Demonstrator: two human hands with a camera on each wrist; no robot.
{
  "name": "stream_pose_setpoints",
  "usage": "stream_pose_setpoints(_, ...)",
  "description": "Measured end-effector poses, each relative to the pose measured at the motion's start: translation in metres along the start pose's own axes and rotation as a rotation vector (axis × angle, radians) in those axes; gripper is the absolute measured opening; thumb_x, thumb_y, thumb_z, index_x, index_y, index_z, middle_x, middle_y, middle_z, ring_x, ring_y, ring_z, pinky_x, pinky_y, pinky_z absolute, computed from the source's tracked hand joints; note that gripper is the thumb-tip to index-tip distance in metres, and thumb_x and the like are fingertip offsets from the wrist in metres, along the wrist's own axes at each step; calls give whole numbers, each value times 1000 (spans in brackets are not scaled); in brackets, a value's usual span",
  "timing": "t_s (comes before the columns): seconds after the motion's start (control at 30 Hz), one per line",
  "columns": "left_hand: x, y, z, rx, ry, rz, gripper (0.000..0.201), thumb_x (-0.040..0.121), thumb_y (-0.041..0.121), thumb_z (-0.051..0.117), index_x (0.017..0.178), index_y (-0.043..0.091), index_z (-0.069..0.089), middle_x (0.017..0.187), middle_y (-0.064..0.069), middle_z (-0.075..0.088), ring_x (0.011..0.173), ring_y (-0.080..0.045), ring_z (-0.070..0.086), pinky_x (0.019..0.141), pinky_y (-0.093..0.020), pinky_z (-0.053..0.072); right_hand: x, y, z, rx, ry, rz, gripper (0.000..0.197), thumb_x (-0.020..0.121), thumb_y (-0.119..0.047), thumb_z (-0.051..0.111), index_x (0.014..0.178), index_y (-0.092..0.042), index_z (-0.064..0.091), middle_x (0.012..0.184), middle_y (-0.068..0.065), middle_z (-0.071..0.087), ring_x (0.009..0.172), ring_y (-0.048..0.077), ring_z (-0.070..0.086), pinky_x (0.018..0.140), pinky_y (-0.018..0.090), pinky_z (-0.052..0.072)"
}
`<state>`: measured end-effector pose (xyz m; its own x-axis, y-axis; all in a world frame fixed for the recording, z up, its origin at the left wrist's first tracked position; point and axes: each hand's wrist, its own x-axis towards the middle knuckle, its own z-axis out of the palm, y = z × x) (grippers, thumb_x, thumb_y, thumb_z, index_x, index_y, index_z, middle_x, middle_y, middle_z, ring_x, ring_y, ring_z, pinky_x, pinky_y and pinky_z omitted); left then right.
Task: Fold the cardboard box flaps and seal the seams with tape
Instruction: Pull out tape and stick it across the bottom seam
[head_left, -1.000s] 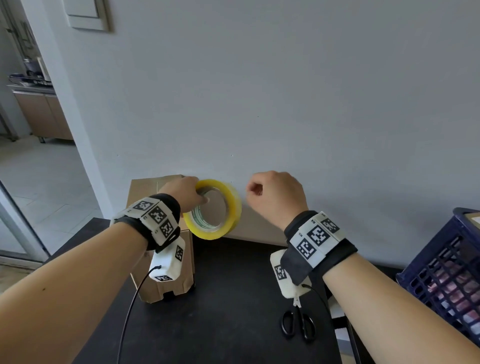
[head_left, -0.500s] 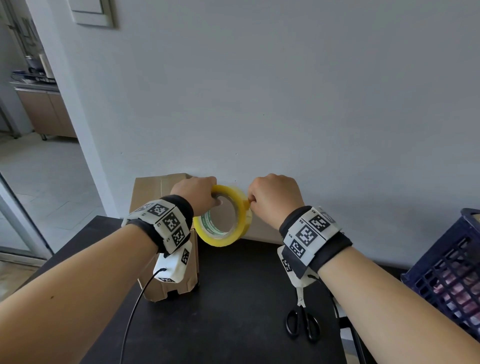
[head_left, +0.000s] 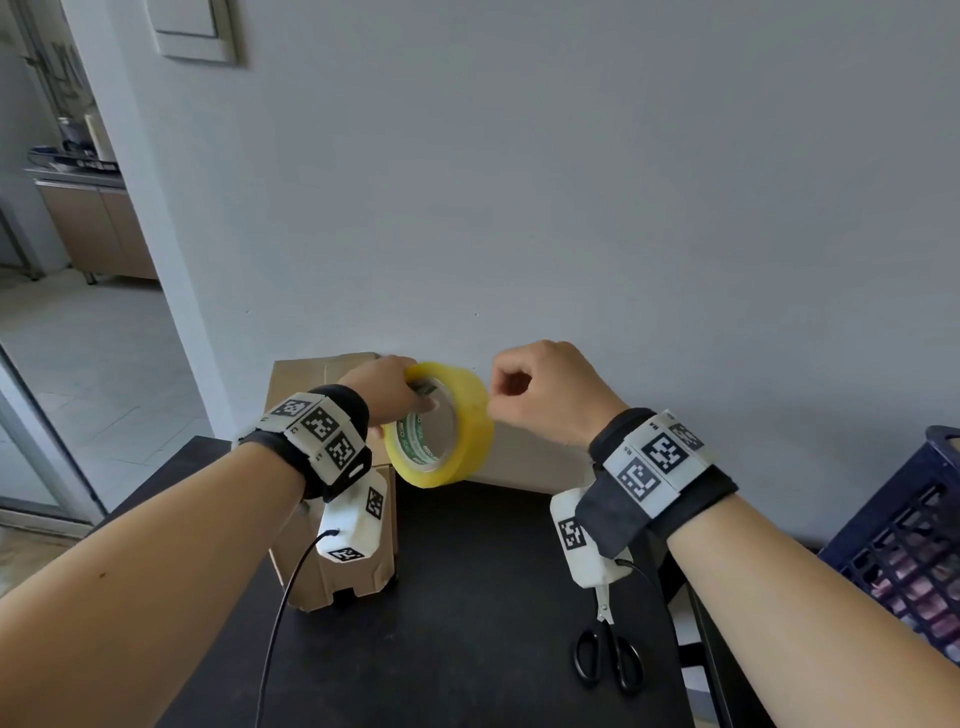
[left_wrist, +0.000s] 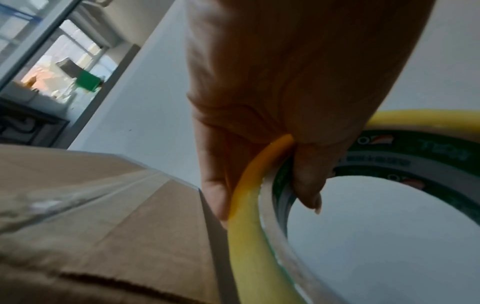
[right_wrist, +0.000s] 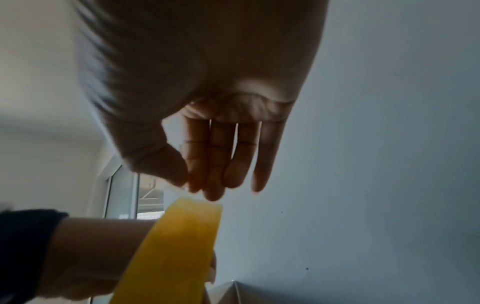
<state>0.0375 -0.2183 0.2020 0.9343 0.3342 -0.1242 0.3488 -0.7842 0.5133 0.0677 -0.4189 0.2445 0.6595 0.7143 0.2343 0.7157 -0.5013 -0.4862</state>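
Note:
My left hand (head_left: 410, 395) grips a yellow tape roll (head_left: 467, 447) by its upper left rim, thumb inside the core (left_wrist: 306, 185), fingers on the outside. It holds the roll in the air beside the top of a brown cardboard box (head_left: 311, 379), whose top flaps lie flat (left_wrist: 103, 205). My right hand (head_left: 493, 410) is at the roll's right edge, thumb and forefinger pinched together. In the right wrist view the fingertips (right_wrist: 197, 185) meet just above the roll (right_wrist: 182, 236), with what looks like a faint clear tape end between them.
The box stands on a black table (head_left: 467, 597) against a grey wall. Black scissors (head_left: 608, 654) lie near the table's right edge, under my right wrist. A dark blue crate (head_left: 909, 545) stands at the far right. An open doorway lies to the left.
My right hand closed in on the roll's right edge, then drew slightly back to the right with its fingers pinched. The left hand kept its grip and turned the roll a little.

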Motion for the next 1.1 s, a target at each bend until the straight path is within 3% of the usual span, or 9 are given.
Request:
stream_pose_setpoints(0.07, -1, 0, -3, -112, -34, -35, 21, 87, 30, 63, 100, 15, 59, 92, -9, 65, 82, -32, 68, 61, -34, 57, 1, 3, -3, 147, 13, 29, 14, 71, -15, 69, 64, -19, 58, 68, -7, 61, 67, 11, 56, 73, 34, 52)
stream_pose_setpoints(0.13, -3, 1, -4, -172, -53, -48, 22, 87, 29, 64, 103, 15, 57, 96, -8, 65, 87, -31, 68, 58, -32, 57, 1, 6, -2, 198, 5, 23, 17, 72, -17, 77, 71, -16, 60, 73, -6, 63, 68, 9, 56, 71, 27, 51)
stream_pose_setpoints(0.2, -4, 2, -4, -209, -65, -53, 20, 87, 28, 64, 102, 16, 56, 94, -6, 65, 83, -27, 67, 54, -28, 56, 2, 8, 0, 199, 56, -18, 18, 73, -16, 79, 71, -15, 61, 75, -5, 65, 69, 10, 59, 71, 24, 50)
stream_pose_setpoints(0.3, -7, 1, -1, -236, -121, -66, 18, 88, 27, 64, 101, 16, 57, 90, -5, 66, 75, -21, 65, 52, -26, 55, 2, 9, 0, 214, 136, -59, 23, 75, -9, 76, 64, -19, 58, 82, -1, 72, 79, 14, 67, 78, 29, 55)
stream_pose_setpoints(0.5, -10, -6, 0, -334, -212, -129, 25, 85, 26, 67, 103, 9, 61, 90, -14, 71, 60, -21, 65, 47, -24, 55, 8, 7, -1, 179, 308, -97, 19, 75, -9, 72, 64, -14, 58, 66, -2, 67, 64, 15, 62, 70, 39, 55)
stream_pose_setpoints(0.63, -14, -11, 1, -386, -256, -121, 28, 83, 28, 70, 102, 7, 63, 86, -14, 74, 56, -20, 69, 47, -23, 54, 17, 1, 0, 171, 400, -98, 16, 77, -13, 71, 68, -14, 58, 68, -4, 66, 68, 18, 63, 72, 42, 54)
stream_pose_setpoints(0.8, -11, -18, -2, -339, -135, -119, 32, 84, 33, 68, 100, 6, 63, 83, -13, 69, 48, -15, 62, 42, -20, 49, 27, -2, 11, 156, 455, -61, 20, 80, -17, 67, 67, -23, 53, 72, -8, 67, 74, 16, 65, 75, 44, 54)
stream_pose_setpoints(0.97, -16, -36, -3, -313, -164, -164, 30, 78, 39, 73, 87, 12, 62, 61, -2, 59, 38, -8, 51, 37, -17, 39, 41, -6, 9, 262, 495, -36, 23, 78, -17, 68, 65, -23, 50, 67, -10, 64, 66, 15, 68, 70, 47, 55)
stream_pose_setpoints(1.1, -15, -49, -10, -208, -55, -113, 37, 79, 45, 69, 101, 16, 60, 78, 0, 64, 54, -9, 55, 44, -18, 40, 54, -22, 13, 273, 392, -102, 18, 81, -17, 69, 70, -21, 56, 73, -5, 68, 65, 15, 67, 70, 47, 55)
